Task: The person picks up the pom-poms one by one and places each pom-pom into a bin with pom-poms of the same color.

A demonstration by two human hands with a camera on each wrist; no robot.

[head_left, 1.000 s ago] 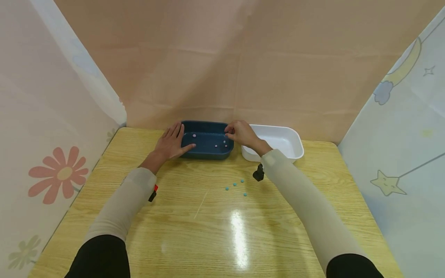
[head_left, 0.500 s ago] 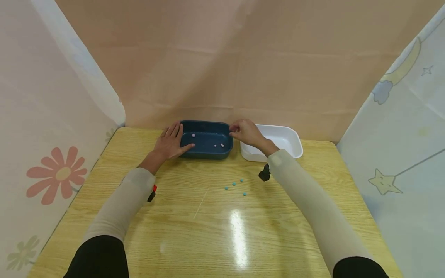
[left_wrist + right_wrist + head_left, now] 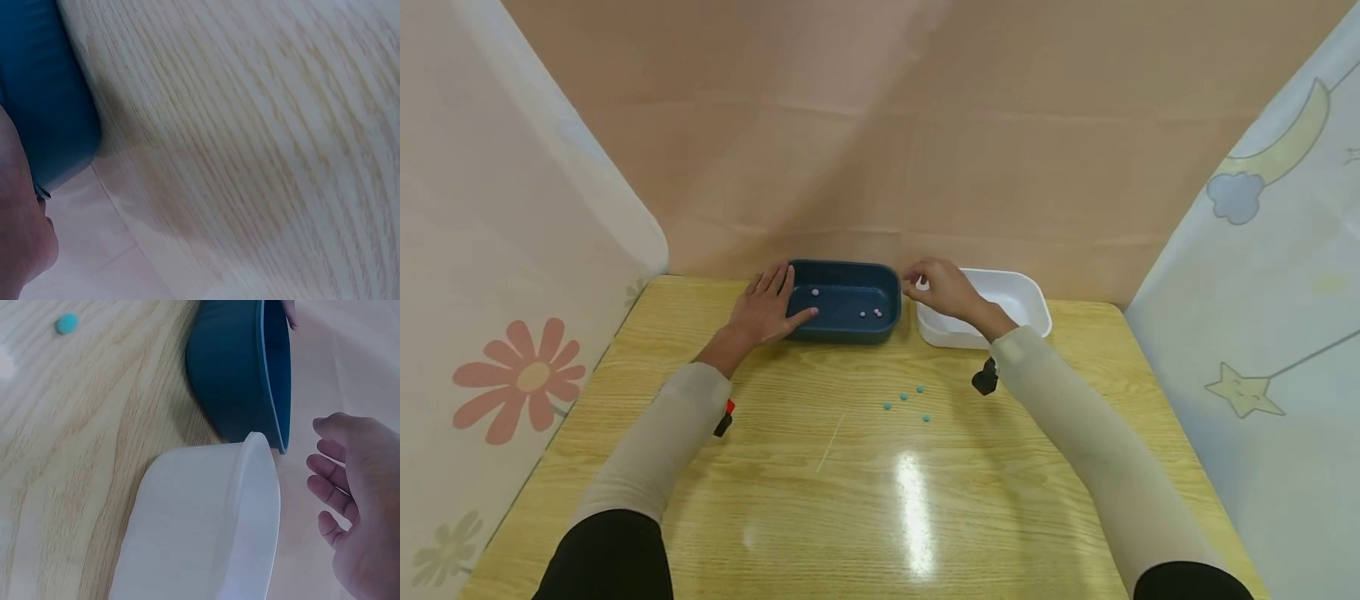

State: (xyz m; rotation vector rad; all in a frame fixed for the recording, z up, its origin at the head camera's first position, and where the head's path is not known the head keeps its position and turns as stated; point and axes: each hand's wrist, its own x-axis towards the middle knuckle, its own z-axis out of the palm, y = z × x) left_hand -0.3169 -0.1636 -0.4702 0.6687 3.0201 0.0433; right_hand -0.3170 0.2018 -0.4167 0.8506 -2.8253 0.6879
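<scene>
A dark blue rectangular container (image 3: 841, 336) stands at the back of the table with several small pale lilac balls (image 3: 816, 292) inside. My left hand (image 3: 762, 312) rests with spread fingers over its left rim, the thumb reaching inside. My right hand (image 3: 946, 287) hovers between this container and the white container (image 3: 955, 333) to its right, over the white one's left end. In the right wrist view its fingers (image 3: 328, 494) are loosely bent and nothing shows between them. The left wrist view catches only part of my left hand (image 3: 22, 219) beside the blue wall.
Several small turquoise balls (image 3: 904, 397) lie on the wooden table (image 3: 790, 500) in front of the containers. A plain peach backdrop (image 3: 760, 167) rises right behind both containers. Patterned panels flank the table on the left and right.
My right hand has moved right, away from over the blue container to its right side. Two lilac balls in there have come to lie close together. My left hand stays on the rim.
</scene>
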